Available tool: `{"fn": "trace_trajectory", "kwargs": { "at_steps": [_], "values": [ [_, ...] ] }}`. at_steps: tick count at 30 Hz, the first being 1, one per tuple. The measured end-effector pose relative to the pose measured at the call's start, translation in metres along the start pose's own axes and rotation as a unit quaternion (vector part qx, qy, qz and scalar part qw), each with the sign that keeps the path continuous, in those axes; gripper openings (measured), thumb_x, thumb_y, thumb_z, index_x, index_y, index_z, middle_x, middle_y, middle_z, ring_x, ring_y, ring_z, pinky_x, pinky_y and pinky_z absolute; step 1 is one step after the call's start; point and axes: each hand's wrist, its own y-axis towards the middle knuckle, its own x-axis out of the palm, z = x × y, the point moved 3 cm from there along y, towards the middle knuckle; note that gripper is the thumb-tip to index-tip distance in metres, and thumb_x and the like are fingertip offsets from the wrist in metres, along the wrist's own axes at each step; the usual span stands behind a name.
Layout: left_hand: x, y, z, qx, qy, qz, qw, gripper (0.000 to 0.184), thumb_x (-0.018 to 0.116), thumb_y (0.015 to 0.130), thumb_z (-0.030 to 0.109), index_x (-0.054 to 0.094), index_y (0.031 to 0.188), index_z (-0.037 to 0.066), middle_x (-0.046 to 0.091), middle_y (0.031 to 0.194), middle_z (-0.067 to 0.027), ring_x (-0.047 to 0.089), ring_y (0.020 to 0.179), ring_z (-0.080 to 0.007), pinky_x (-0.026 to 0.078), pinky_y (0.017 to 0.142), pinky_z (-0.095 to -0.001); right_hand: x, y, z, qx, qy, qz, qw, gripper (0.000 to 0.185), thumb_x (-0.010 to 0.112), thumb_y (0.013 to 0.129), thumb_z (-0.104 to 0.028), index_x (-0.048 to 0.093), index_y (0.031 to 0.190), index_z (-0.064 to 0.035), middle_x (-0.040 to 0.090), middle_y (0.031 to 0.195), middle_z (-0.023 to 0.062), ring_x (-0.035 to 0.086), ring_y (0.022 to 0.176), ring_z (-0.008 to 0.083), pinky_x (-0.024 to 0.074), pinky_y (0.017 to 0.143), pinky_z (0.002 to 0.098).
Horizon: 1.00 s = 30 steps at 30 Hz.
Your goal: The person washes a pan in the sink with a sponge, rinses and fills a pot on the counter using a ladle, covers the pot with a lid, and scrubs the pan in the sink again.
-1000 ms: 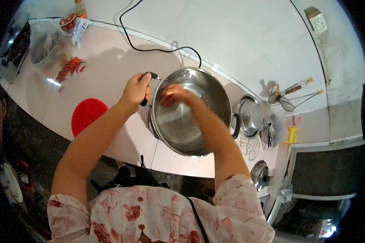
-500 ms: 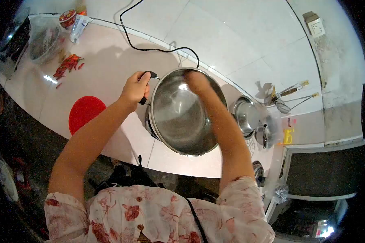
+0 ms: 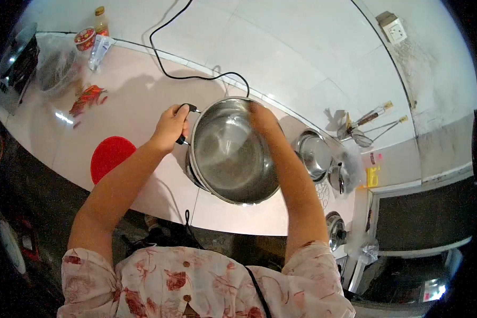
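Observation:
A large steel pot stands on the pale counter, its mouth facing up. My left hand is closed around the pot's black side handle. Inside the far right part of the rim is my right hand, against or near the inner wall; motion smears its fingers, so I cannot see whether it holds anything. The metal inside looks shiny and greyish, and whether there is liquid in it I cannot tell.
A red round mat and red chillies lie to the left. Smaller steel pots stand close on the right, with a lid nearer me. A black cable runs behind the pot. Strainers hang on the wall.
My right hand has shifted a little along the inside of the pot's far wall. My left hand keeps its grip on the handle. The whole view has tilted slightly.

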Motion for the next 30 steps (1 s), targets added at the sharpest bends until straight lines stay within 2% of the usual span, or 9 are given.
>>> {"fn": "trace_trajectory", "kwargs": {
  "at_steps": [2,4,6,8,12,15,18,23,30],
  "values": [
    [0.003,0.001,0.003,-0.008,-0.006,-0.01,1.0,0.026,0.048,0.089,0.029,0.051,0.089,0.003,0.045,0.055,-0.001,0.042,0.042,-0.0106,0.036,0.04,-0.0256,0.039,-0.003,0.111,-0.05,-0.216,-0.071,0.973,0.028,0.054,0.08,-0.017,0.058,0.102,0.0012,0.063,0.091,0.02,0.062,0.08,0.0325,0.0483,0.073,0.0398],
    [0.002,0.0,0.0,-0.012,-0.028,0.007,0.999,0.026,0.048,0.09,0.03,0.051,0.089,0.004,0.046,0.056,-0.0008,0.043,0.043,-0.0106,0.037,0.041,-0.0253,0.035,-0.07,0.097,-0.208,-0.111,-0.243,0.941,0.019,0.052,0.079,-0.016,0.062,0.087,-0.0027,0.063,0.087,0.0183,0.061,0.079,0.0357,0.0484,0.072,0.0415],
    [0.0,0.0,-0.001,-0.013,-0.008,-0.005,1.0,0.026,0.047,0.09,0.031,0.051,0.089,0.005,0.046,0.056,-0.0008,0.043,0.044,-0.0106,0.037,0.042,-0.0253,0.009,-0.121,0.055,-0.018,0.146,-0.246,0.958,0.017,0.056,0.077,-0.013,0.061,0.089,-0.0032,0.062,0.09,0.0167,0.06,0.085,0.0338,0.0471,0.075,0.0397],
    [-0.001,0.001,0.001,-0.008,0.019,-0.019,1.0,0.026,0.047,0.09,0.031,0.051,0.089,0.005,0.046,0.056,-0.0008,0.044,0.045,-0.0105,0.038,0.042,-0.0252,-0.008,-0.136,0.069,-0.163,0.07,0.103,0.979,0.016,0.06,0.076,-0.013,0.06,0.089,-0.003,0.06,0.093,0.0153,0.058,0.089,0.0314,0.0461,0.076,0.038],
    [-0.002,0.002,-0.001,-0.056,0.014,-0.015,0.998,0.03,0.047,0.09,0.035,0.052,0.09,0.005,0.048,0.058,-0.0014,0.046,0.047,-0.0121,0.04,0.045,-0.0264,-0.028,-0.149,0.135,-0.015,-0.073,0.394,0.916,0.024,0.061,0.08,-0.024,0.06,0.083,0.0,0.059,0.086,0.0176,0.055,0.082,0.0276,0.044,0.072,0.0376],
    [-0.006,0.003,0.001,-0.07,0.029,-0.03,0.997,0.031,0.046,0.09,0.036,0.052,0.09,0.005,0.051,0.062,-0.0026,0.048,0.049,-0.0135,0.042,0.047,-0.0272,0.007,-0.13,0.217,0.19,0.222,0.129,0.948,0.039,0.058,0.083,-0.036,0.06,0.077,0.0021,0.056,0.077,0.0145,0.052,0.077,0.0208,0.0408,0.066,0.0334],
    [-0.012,0.007,0.005,-0.087,0.053,-0.047,0.994,0.031,0.047,0.09,0.036,0.053,0.091,0.006,0.054,0.069,-0.0052,0.052,0.054,-0.0147,0.045,0.05,-0.0279,0.021,-0.134,0.184,0.186,0.471,0.159,0.847,0.049,0.055,0.082,-0.046,0.059,0.069,0.0015,0.054,0.072,0.0079,0.048,0.072,0.0159,0.0361,0.061,0.0278],
    [-0.02,0.002,0.017,-0.184,-0.027,-0.024,0.982,0.031,0.053,0.086,0.039,0.054,0.092,0.009,0.057,0.075,-0.0073,0.053,0.061,-0.0154,0.045,0.053,-0.0293,0.029,-0.141,0.179,0.175,0.567,0.196,0.781,0.03,0.065,0.078,-0.032,0.059,0.077,-0.0035,0.051,0.072,0.0009,0.045,0.066,0.0111,0.0342,0.062,0.0234],
    [-0.056,-0.022,0.024,-0.222,-0.05,0.003,0.974,0.032,0.056,0.082,0.046,0.057,0.088,0.015,0.055,0.075,-0.0049,0.05,0.065,-0.0158,0.042,0.06,-0.0295,-0.003,-0.172,0.103,0.094,0.509,0.259,0.815,0.026,0.068,0.075,-0.026,0.061,0.087,-0.004,0.05,0.075,-0.0016,0.043,0.07,0.0092,0.0328,0.065,0.0233]
  ]
}}
